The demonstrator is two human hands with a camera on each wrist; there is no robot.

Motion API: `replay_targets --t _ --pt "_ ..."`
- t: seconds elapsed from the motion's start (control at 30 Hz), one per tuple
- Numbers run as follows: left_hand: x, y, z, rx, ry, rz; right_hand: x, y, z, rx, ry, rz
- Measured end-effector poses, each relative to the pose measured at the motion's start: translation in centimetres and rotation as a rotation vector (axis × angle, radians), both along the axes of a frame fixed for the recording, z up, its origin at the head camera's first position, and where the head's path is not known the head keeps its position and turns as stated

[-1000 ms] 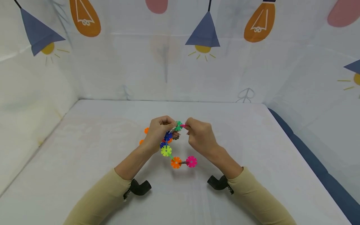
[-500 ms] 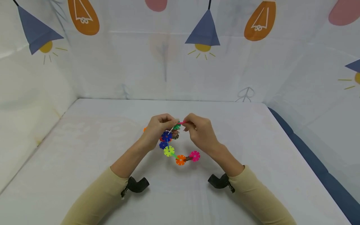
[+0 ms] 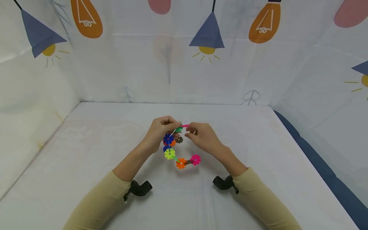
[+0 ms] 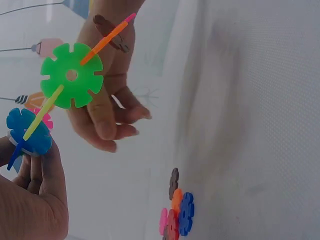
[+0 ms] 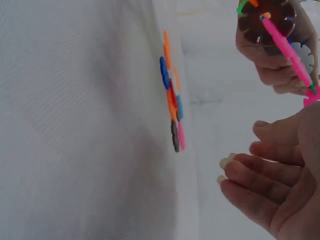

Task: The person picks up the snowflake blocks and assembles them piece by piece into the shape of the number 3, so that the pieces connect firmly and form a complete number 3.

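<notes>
My left hand (image 3: 158,132) pinches one end of a chain of notched plastic discs, near a green disc (image 3: 179,128). A pink disc (image 3: 185,125), seen edge-on, sticks out from that end towards my right hand (image 3: 202,135). Its fingers are loosely bent with nothing gripped between them, as the right wrist view shows. From the left hand the chain hangs through a blue disc (image 3: 168,138), a yellow-green disc (image 3: 170,154) and an orange disc (image 3: 181,163) to a pink end disc (image 3: 195,159). The left fingertips are partly hidden behind the chain in the head view.
Several loose discs lie in a small pile on the white table (image 3: 115,137), including a brown disc (image 3: 179,139) and a blue disc (image 4: 186,214). White printed sheeting (image 3: 138,64) encloses the back and sides. A black wrist camera (image 3: 141,188) hangs below the left sleeve.
The right fingers, earlier pinching the pink disc by the green one, have loosened and moved slightly off it. The left hand keeps its hold; the hanging chain swung right, then back left.
</notes>
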State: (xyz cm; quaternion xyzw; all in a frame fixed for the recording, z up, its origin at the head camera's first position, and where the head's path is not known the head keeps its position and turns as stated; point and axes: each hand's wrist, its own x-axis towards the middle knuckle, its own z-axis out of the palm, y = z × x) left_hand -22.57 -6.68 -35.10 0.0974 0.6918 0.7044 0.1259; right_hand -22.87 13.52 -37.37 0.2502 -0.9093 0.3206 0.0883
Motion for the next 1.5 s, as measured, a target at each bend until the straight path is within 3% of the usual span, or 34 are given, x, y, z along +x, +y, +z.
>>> replay_targets --t 0.17,0.3,0.43,0.77,1.03,1.27,1.5 --pt "0.0 0.0 -0.1 0.005 0.005 -0.006 -0.8 0.1 -1.6 0.157 -0.217 0.088" --pt "0.0 0.0 -0.1 0.007 0.02 -0.018 -0.8 -0.1 -2.0 0.257 -0.3 0.144" --pt "0.1 0.1 -0.1 0.018 0.024 -0.03 -0.7 -0.3 -2.0 0.328 -0.33 0.153" --pt "0.3 0.2 -0.1 0.003 0.029 -0.044 -0.6 -0.3 -2.2 0.294 -0.294 0.157" --pt "0.2 0.2 -0.1 -0.027 0.01 -0.034 -0.4 -0.7 -2.5 0.308 -0.119 0.176" --pt "0.2 0.4 0.0 -0.024 0.006 -0.041 0.1 -0.8 -2.4 0.318 -0.127 0.157" --pt "0.3 0.5 -0.1 -0.036 0.014 -0.044 -0.2 -0.8 -2.6 0.253 -0.173 0.163"
